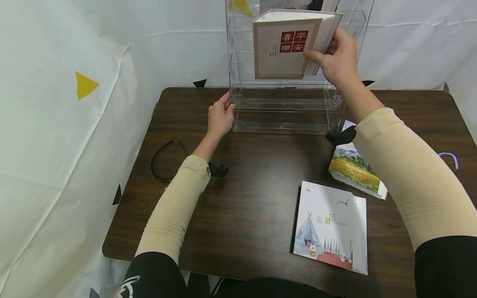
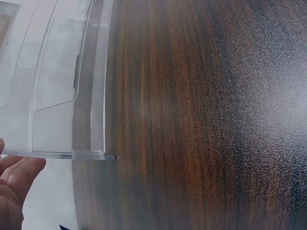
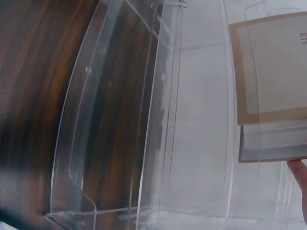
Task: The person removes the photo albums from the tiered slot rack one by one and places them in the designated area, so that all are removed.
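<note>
My right hand [image 1: 342, 58] grips a thick beige photo album [image 1: 272, 58] by its right side, thumb on the front cover. The cover has red squares with white characters. The album stands upright at an upper tier of a clear acrylic display rack [image 1: 280, 127]; in the right wrist view its lower part [image 3: 276, 139] shows pages and a brown border behind clear plastic. Low on the rack's left side, my left hand [image 1: 220, 118] holds the side panel. In the left wrist view, the fingers [image 2: 24, 175] lie against that panel's outer face.
Another item [image 1: 294, 4] stands higher in the rack. On the brown table [image 1: 253, 198], a white album with a tent picture [image 1: 328, 227] lies front right, near a landscape-covered photo album [image 1: 352, 169] partly under my right arm. A black coiled band [image 1: 152, 165] lies left.
</note>
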Tool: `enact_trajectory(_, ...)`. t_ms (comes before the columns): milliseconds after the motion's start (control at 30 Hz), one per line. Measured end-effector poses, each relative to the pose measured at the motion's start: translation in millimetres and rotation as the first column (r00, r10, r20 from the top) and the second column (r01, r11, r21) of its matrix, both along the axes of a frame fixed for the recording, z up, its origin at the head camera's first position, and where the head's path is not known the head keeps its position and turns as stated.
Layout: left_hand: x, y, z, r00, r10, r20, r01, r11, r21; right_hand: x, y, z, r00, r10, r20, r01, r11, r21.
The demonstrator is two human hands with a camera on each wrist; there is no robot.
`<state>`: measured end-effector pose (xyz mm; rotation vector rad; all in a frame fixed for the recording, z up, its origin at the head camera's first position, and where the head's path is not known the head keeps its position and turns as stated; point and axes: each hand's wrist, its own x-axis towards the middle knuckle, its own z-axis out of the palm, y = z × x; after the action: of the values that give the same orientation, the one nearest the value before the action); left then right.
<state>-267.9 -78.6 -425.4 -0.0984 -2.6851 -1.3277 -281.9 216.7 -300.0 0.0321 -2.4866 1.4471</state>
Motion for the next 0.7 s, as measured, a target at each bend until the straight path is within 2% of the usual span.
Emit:
enact_trajectory(167,0.2,-0.5,-0.9,1.000,-0.004,0.000,0.004,1.000,0.013,1.7,-0.7,3.8,0.996,0.024,-0.083,-0.020,0.999,0.047)
enact_trajectory(300,-0.7,-2.5,-0.9,1.000,0.000,-0.012,0.001,1.000,0.020,5.3,-1.2,13.7,0.975,0.069,-0.213,-0.056,0.996,0.065)
enact_trajectory(467,-1.0,-6.0,-2.7,1.000,0.001,-0.009,-0.001,1.000,0.003,21.9,-2.6,25.5,0.935,0.082,-0.344,-0.099,0.994,-0.034)
enact_trajectory(567,-0.6,-6.8,-4.2,1.000,-0.005,-0.009,0.005,1.000,0.000,37.5,-2.5,29.7,0.926,0.100,-0.365,-0.146,0.984,-0.102)
enact_trajectory(633,-1.0,-6.6,-4.9,1.000,-0.005,-0.010,0.005,1.000,0.000,48.6,-0.3,29.1,0.927,0.142,-0.348,-0.217,0.958,-0.187)
enact_trajectory(700,-1.2,-6.1,-5.2,1.000,-0.005,-0.011,0.005,1.000,0.001,60.0,3.4,23.5,0.921,0.208,-0.330,-0.311,0.903,-0.298)
